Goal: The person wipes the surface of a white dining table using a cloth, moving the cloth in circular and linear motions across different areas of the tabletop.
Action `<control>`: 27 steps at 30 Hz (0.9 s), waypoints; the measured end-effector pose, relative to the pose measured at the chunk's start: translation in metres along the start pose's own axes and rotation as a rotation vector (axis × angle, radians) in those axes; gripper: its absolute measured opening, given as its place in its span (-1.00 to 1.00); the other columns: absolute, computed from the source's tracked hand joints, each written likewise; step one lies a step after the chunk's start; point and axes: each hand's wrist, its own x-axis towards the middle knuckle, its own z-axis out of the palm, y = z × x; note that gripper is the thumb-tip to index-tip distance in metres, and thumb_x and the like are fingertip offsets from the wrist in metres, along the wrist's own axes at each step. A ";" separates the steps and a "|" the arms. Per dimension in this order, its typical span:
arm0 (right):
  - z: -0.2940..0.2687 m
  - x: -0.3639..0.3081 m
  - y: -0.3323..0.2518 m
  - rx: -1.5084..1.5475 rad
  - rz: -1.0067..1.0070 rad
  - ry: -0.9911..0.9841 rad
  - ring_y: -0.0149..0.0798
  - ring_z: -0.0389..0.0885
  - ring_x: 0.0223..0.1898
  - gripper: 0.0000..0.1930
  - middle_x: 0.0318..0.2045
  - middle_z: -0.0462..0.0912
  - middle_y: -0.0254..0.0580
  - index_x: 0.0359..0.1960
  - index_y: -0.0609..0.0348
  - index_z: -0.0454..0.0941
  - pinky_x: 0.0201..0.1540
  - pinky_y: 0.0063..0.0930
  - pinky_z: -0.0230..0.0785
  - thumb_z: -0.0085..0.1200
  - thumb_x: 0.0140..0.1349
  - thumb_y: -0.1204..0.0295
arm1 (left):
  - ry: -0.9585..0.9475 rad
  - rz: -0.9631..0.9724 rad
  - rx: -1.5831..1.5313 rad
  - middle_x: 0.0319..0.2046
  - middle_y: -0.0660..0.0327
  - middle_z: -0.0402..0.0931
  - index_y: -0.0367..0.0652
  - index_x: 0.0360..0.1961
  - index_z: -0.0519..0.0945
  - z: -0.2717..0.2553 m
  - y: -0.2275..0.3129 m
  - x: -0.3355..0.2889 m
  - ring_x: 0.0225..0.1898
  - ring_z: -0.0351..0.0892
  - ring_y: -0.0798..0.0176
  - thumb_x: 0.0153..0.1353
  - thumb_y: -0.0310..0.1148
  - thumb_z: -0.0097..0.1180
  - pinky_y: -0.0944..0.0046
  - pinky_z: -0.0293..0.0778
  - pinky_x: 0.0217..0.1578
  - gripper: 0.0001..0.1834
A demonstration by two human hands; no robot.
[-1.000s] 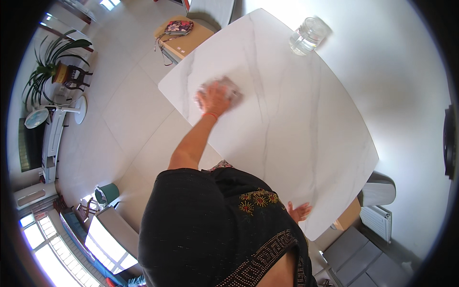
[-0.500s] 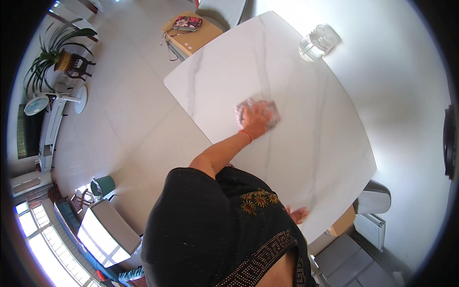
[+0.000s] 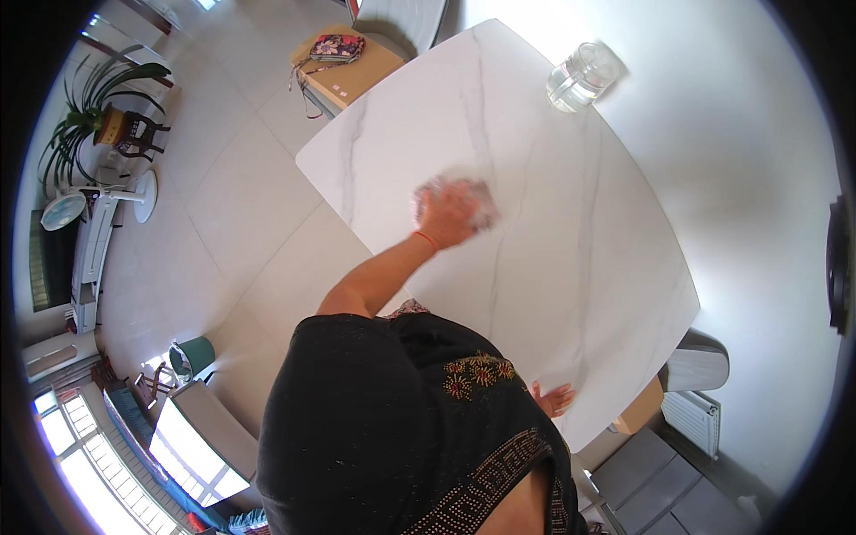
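My left hand (image 3: pixel 448 214) is spread on a crumpled reddish-grey checked cloth (image 3: pixel 482 201), pressing it to the white, grey-veined tabletop (image 3: pixel 544 250). Motion smears the fingers and the cloth a little. A thin red band circles that wrist. My right hand (image 3: pixel 555 400) lies open on the table near its lower edge, close to my body, holding nothing. A clear glass jar (image 3: pixel 580 80) with a see-through content stands at the far right edge of the tabletop, away from both hands.
Beyond the table's left corner, a brown box-like seat (image 3: pixel 352 71) carries a flowered pouch (image 3: pixel 336 49). A grey chair (image 3: pixel 700 370) stands by the right edge. On the tiled floor at left are a green bin (image 3: pixel 192 355), a white fan (image 3: pixel 143 196) and a potted plant (image 3: pixel 111 125).
My left hand and the cloth have slid to the left across the tabletop. The right hand stays at the table's lower edge. The whole view has shifted slightly.
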 end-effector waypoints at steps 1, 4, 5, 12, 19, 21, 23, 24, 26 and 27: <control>-0.001 -0.001 -0.002 0.006 0.005 -0.028 0.11 -0.69 0.41 0.40 0.39 -0.62 0.13 0.40 0.05 -0.52 0.29 0.34 -0.58 -0.06 -0.27 -0.57 | -0.003 -0.130 0.060 0.36 0.15 0.00 0.15 0.22 0.32 -0.004 -0.025 0.004 0.34 -0.02 -0.05 0.10 0.14 0.03 -0.45 0.03 0.08 -0.33; -0.005 -0.005 -0.003 0.077 -0.007 -0.031 0.12 -0.70 0.41 0.39 0.39 -0.62 0.13 0.40 0.05 -0.53 0.29 0.32 -0.60 -0.05 -0.26 -0.56 | 0.020 -0.574 -0.034 0.37 0.13 -0.05 0.17 0.21 0.32 -0.028 -0.112 0.006 0.35 -0.05 -0.06 0.14 0.04 -0.02 -0.44 0.02 0.11 -0.40; -0.004 -0.005 -0.002 0.075 -0.011 -0.033 0.12 -0.70 0.41 0.39 0.39 -0.62 0.13 0.40 0.05 -0.53 0.29 0.32 -0.60 -0.05 -0.26 -0.56 | 0.069 -0.689 -0.064 0.37 0.13 -0.05 0.18 0.21 0.32 -0.038 -0.136 0.001 0.34 -0.04 -0.05 0.12 0.03 0.00 -0.40 0.02 0.13 -0.40; -0.001 -0.005 -0.003 0.068 -0.010 -0.034 0.14 -0.70 0.40 0.39 0.38 -0.62 0.19 0.39 0.07 -0.54 0.31 0.27 -0.61 -0.05 -0.24 -0.56 | 0.115 -0.881 0.008 0.38 0.11 -0.09 0.23 0.25 0.25 -0.035 -0.144 -0.003 0.35 -0.06 -0.06 0.06 0.12 0.06 -0.38 0.02 0.14 -0.29; 0.002 -0.002 0.005 0.002 0.042 -0.073 0.12 -0.74 0.40 0.40 0.38 -0.64 0.15 0.38 0.08 -0.58 0.30 0.29 -0.64 -0.03 -0.24 -0.54 | -0.127 -0.049 0.075 0.39 0.08 -0.06 0.19 0.30 0.25 -0.014 0.033 0.041 0.35 -0.06 -0.11 0.10 0.19 -0.03 -0.43 0.05 0.06 -0.26; -0.001 -0.004 0.006 0.031 0.032 -0.099 0.11 -0.74 0.40 0.40 0.38 -0.65 0.14 0.38 0.08 -0.57 0.30 0.29 -0.65 -0.02 -0.23 -0.53 | -0.094 0.244 -0.015 0.38 0.05 -0.03 0.15 0.24 0.32 0.004 0.082 0.030 0.35 -0.05 -0.09 0.04 0.12 0.11 -0.49 -0.05 0.12 -0.27; -0.009 -0.008 0.001 0.062 0.018 -0.127 0.10 -0.74 0.40 0.40 0.38 -0.65 0.13 0.38 0.09 -0.57 0.30 0.29 -0.66 -0.01 -0.23 -0.53 | -0.053 0.566 -0.080 0.33 0.06 0.06 0.14 0.13 0.40 0.026 0.117 0.008 0.33 0.01 -0.07 -0.07 0.11 0.19 -0.43 -0.05 0.15 -0.30; -0.017 -0.013 -0.004 0.079 0.023 -0.151 0.09 -0.73 0.41 0.39 0.38 -0.65 0.13 0.39 0.10 -0.56 0.30 0.29 -0.67 -0.01 -0.23 -0.52 | -0.021 0.719 -0.092 0.30 0.09 0.12 0.15 0.08 0.43 0.028 0.128 -0.006 0.33 0.03 -0.04 -0.13 0.11 0.23 -0.41 -0.03 0.15 -0.31; -0.031 -0.016 -0.019 0.095 0.027 -0.182 0.07 -0.72 0.41 0.39 0.38 -0.65 0.13 0.39 0.11 -0.55 0.29 0.30 -0.68 0.00 -0.23 -0.51 | -0.044 0.853 -0.108 0.27 0.16 0.17 0.18 0.05 0.46 0.024 0.120 -0.033 0.30 0.08 0.00 -0.13 0.14 0.24 -0.39 0.00 0.15 -0.33; -0.032 -0.019 -0.016 0.060 0.020 -0.161 0.06 -0.72 0.41 0.39 0.38 -0.63 0.14 0.39 0.12 -0.54 0.29 0.30 -0.68 0.00 -0.22 -0.51 | -0.050 0.897 -0.120 0.26 0.18 0.19 0.19 0.05 0.46 0.023 0.115 -0.039 0.29 0.10 0.00 -0.08 0.17 0.20 -0.38 -0.01 0.15 -0.35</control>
